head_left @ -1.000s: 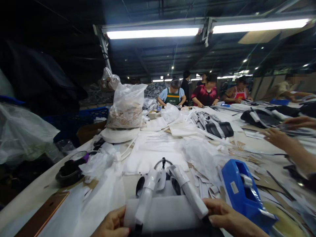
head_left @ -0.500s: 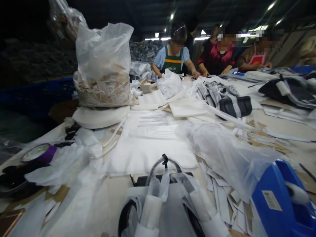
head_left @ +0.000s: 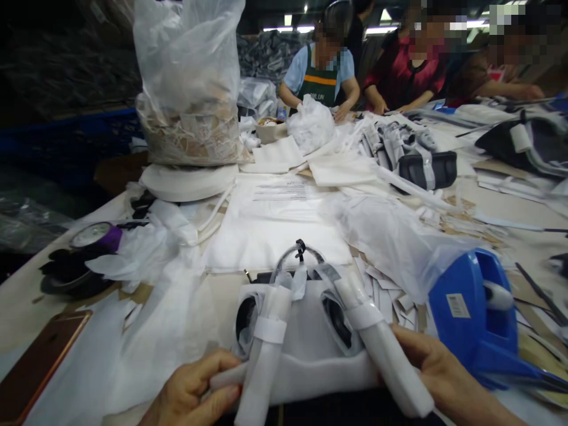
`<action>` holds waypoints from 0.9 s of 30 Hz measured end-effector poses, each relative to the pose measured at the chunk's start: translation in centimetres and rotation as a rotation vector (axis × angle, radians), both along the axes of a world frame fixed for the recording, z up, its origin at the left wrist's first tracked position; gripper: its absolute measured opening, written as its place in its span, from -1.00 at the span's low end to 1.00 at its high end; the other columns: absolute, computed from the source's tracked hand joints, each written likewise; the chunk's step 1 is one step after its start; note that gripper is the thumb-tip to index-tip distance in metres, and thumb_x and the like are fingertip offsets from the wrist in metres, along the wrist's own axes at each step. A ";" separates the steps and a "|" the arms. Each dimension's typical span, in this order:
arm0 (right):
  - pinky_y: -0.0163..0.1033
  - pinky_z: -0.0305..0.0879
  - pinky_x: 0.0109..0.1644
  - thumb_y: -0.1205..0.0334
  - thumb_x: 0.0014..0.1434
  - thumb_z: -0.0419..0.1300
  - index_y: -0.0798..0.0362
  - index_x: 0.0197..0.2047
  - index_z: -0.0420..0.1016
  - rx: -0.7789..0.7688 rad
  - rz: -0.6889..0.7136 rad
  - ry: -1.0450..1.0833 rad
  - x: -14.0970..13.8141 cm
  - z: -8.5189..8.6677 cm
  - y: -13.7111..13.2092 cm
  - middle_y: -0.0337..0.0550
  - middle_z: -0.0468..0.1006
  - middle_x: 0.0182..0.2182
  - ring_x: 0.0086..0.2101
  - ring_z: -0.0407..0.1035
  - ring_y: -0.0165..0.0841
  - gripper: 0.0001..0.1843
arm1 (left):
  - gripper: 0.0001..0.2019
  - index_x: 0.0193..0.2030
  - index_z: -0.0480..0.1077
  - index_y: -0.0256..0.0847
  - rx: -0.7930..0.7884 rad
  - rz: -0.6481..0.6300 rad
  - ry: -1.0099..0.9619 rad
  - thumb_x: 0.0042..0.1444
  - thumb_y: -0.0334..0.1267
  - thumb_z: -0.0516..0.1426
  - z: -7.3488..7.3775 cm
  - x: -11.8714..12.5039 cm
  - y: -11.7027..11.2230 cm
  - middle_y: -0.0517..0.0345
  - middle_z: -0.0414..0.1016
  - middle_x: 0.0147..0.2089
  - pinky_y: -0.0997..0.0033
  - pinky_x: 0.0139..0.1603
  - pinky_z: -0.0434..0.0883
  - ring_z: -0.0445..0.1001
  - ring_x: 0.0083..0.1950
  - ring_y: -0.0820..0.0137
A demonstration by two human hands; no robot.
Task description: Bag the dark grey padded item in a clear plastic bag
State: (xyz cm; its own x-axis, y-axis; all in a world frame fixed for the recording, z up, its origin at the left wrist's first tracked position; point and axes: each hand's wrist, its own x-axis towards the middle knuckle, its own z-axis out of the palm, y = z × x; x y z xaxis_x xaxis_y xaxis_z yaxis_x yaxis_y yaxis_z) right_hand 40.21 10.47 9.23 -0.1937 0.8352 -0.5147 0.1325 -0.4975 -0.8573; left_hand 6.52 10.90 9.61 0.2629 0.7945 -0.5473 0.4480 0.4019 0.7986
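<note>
At the bottom of the head view my left hand (head_left: 191, 390) pinches the left edge of a white foam sheet (head_left: 310, 370) that lies over a dark bag. My right hand (head_left: 437, 370) grips the foam's right edge beside one foam-wrapped bag strap (head_left: 381, 349). A second wrapped strap (head_left: 266, 349) crosses the foam near my left thumb. Both straps rise to a black clip on a thin loop (head_left: 300, 248). The bag itself is mostly hidden under the foam.
A blue tape dispenser (head_left: 477, 310) stands just right of my right hand. A phone (head_left: 42, 361) lies at the left table edge, with tape rolls (head_left: 93, 236) behind it. A clear bag of scraps (head_left: 190, 89), white cloth bags (head_left: 275, 228) and paper strips cover the table. Co-workers (head_left: 323, 65) work at the far end.
The view dipped toward the table over the last second. My hands, out of view half a second ago, are back at the bottom, gripping the foam sheet lower and further apart.
</note>
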 end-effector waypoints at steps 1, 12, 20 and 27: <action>-0.42 0.15 -0.49 0.11 -0.28 0.39 0.05 -0.53 0.43 -0.019 -0.081 0.056 -0.3 -0.4 -0.3 -0.31 0.42 -0.59 -0.55 0.23 -0.47 -0.73 | -0.75 -0.40 0.42 -0.13 0.034 -0.023 -0.006 -0.01 0.00 0.12 0.0 0.3 0.0 0.24 0.39 -0.46 0.50 -0.34 0.26 0.33 -0.38 0.40; -0.38 0.18 -0.35 0.02 0.08 0.16 0.09 -0.49 0.49 0.250 0.417 -0.013 1.6 -1.9 -0.2 -0.28 0.36 -0.54 -0.45 0.24 -0.42 -0.69 | -0.80 -0.49 0.47 -0.21 -0.108 -0.263 -0.065 -0.10 -0.13 0.12 1.6 1.9 0.5 0.24 0.39 -0.49 0.52 -0.39 0.25 0.28 -0.43 0.42; -0.42 0.17 -0.33 0.29 0.17 0.03 0.06 -0.51 0.45 0.494 0.649 -0.203 1.4 -0.5 0.3 -0.30 0.40 -0.48 -0.42 0.28 -0.46 -0.73 | -0.70 -0.20 0.52 -0.18 -0.140 -0.377 -0.173 -0.06 -0.18 0.09 1.7 1.5 1.5 0.22 0.53 -0.28 0.42 -0.14 0.35 0.45 -0.20 0.25; -0.30 0.29 -0.11 0.21 0.17 0.03 0.04 -0.21 0.53 0.271 0.708 -0.115 2.9 1.3 0.8 -0.20 0.54 -0.30 -0.23 0.41 -0.30 -0.74 | -0.32 0.16 0.26 -0.14 -0.015 -0.545 -0.326 -0.10 0.12 0.17 0.1 -1.0 1.1 0.09 0.36 0.13 0.21 0.17 0.21 0.28 0.14 0.07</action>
State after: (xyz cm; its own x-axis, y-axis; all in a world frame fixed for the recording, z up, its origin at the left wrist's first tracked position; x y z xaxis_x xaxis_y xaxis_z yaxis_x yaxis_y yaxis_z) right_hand 43.14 11.23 10.48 -0.6869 0.6321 -0.3587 0.4370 -0.0352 -0.8988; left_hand 5.56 12.04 9.71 0.7828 0.4923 -0.3806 0.3260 0.1965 0.9247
